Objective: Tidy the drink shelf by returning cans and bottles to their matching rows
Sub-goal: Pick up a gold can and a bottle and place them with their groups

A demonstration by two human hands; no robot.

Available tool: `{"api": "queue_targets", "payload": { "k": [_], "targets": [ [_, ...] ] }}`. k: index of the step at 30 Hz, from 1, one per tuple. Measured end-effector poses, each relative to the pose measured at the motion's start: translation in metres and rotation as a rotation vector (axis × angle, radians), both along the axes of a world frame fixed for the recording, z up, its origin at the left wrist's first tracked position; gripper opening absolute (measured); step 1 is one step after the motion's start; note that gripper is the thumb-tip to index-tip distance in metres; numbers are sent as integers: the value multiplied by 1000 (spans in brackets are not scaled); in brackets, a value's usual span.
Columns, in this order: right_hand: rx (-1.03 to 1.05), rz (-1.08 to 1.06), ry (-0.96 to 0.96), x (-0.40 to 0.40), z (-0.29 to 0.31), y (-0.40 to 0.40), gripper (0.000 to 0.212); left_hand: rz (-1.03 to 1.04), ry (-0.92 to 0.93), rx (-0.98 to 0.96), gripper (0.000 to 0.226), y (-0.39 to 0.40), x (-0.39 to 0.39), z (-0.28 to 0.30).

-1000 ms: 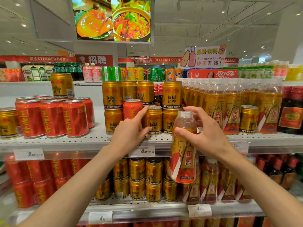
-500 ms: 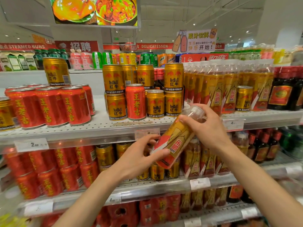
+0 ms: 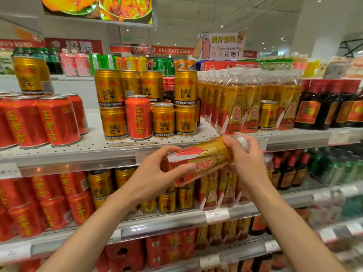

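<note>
I am holding a gold-and-red bottle (image 3: 198, 160) in both grips: my right hand (image 3: 245, 160) is curling round its clear capped neck, my left hand (image 3: 155, 173) is wrapping its base. It is lying tilted just in front of the perforated metal shelf (image 3: 94, 148) edge. Behind, one red can (image 3: 138, 117) is standing among gold cans (image 3: 163, 119); right of them, matching bottles (image 3: 235, 103) are lining up.

Two hands show, the left hand (image 3: 151, 177) and the right hand (image 3: 247, 163), with one bottle (image 3: 198, 163) between them. On the top shelf (image 3: 98, 148), one red can (image 3: 138, 116) stands among seven gold cans (image 3: 113, 122) in the middle group. One gold can (image 3: 268, 115) sits among the bottle row (image 3: 245, 103); the row's count is unclear.
</note>
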State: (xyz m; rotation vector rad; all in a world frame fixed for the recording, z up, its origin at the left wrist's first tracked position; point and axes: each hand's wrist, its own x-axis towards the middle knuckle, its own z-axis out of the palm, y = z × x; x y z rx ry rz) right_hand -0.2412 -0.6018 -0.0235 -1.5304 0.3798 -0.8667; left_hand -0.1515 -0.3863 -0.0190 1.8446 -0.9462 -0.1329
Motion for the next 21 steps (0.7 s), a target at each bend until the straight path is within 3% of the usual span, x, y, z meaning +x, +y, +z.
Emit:
{"api": "queue_targets", "payload": {
  "k": [4, 8, 11, 21],
  "targets": [
    [-3, 32, -24, -15, 4, -43, 57, 43, -55, 17, 62, -42, -17, 8],
    [-19, 70, -56, -37, 13, -105, 47, 63, -43, -21, 53, -105, -41, 16],
    [-33, 100, -57, -52, 24, -158, 44, 83, -50, -30, 63, -157, -59, 21],
    [-135, 57, -130, -65, 60, -256, 42, 88, -24, -54, 52, -269, -78, 34]
  ]
}}
